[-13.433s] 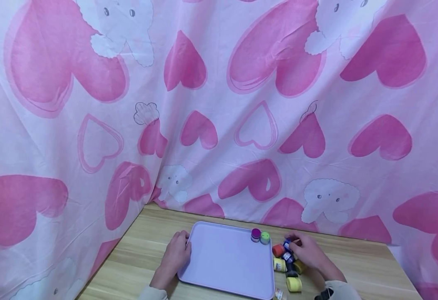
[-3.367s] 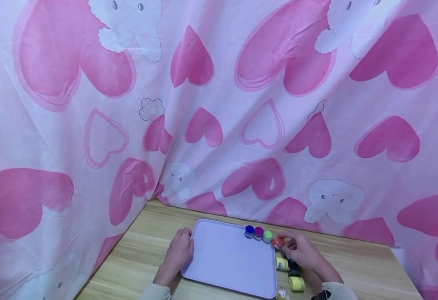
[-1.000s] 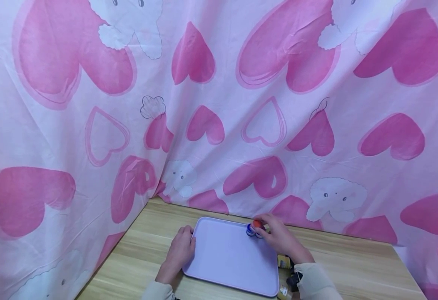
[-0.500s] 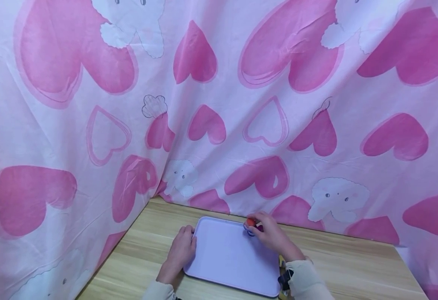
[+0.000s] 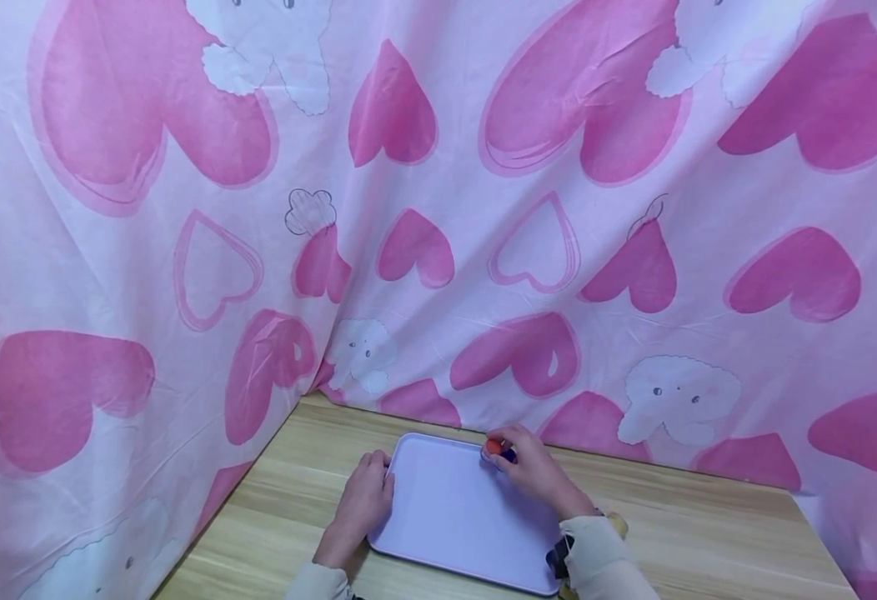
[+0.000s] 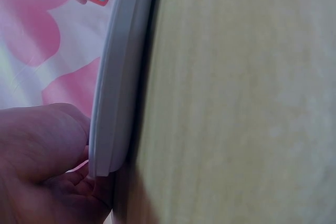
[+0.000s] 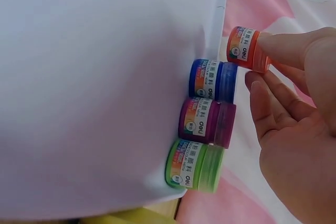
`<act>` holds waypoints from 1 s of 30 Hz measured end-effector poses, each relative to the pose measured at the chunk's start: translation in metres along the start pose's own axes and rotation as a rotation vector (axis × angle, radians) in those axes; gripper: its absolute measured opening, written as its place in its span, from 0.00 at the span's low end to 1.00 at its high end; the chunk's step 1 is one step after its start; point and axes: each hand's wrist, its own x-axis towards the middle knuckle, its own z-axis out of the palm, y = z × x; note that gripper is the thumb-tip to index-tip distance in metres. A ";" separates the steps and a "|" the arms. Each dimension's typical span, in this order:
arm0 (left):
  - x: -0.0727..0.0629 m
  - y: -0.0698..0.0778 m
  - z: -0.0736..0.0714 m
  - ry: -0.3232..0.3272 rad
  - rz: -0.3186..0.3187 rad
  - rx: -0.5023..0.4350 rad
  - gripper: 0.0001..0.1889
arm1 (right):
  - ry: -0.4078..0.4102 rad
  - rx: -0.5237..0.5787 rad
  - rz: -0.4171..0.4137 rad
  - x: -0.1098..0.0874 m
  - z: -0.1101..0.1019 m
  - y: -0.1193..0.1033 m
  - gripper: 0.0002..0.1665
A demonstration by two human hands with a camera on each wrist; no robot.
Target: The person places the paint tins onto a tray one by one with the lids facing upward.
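Note:
A lilac tray (image 5: pixel 461 508) lies on the wooden table. My left hand (image 5: pixel 364 496) grips its left rim, with the thumb and fingers around the edge in the left wrist view. Between the thumb and fingers of my right hand (image 5: pixel 536 475) is an orange-red paint jar (image 7: pixel 242 44), raised over the tray's far edge. Next to it, a blue paint jar (image 7: pixel 211 81), a purple paint jar (image 7: pixel 206 123) and a light green paint jar (image 7: pixel 193 165) stand in a row on the tray. In the head view the right hand hides most of this row.
Right of the tray, a yellow jar (image 5: pixel 618 523) shows partly from behind the right sleeve (image 5: pixel 603 558), which hides other jars there. A dark watch (image 5: pixel 558 557) is on the right wrist. A pink heart-patterned curtain (image 5: pixel 408 250) hangs close behind the table.
The blue jar has moved from the pile onto the tray. The orange-red jar was lifted from beside the tray and carried left past the row. My left hand stays on the rim.

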 end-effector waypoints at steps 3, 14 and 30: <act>0.000 0.000 0.000 0.009 0.011 0.003 0.08 | -0.006 -0.012 -0.009 0.002 0.003 0.001 0.22; -0.001 0.000 0.000 0.024 0.049 -0.003 0.08 | -0.018 -0.054 0.016 0.006 0.012 0.004 0.22; -0.003 0.001 -0.002 0.060 0.078 0.011 0.08 | 0.002 -0.034 0.022 0.006 0.014 0.004 0.23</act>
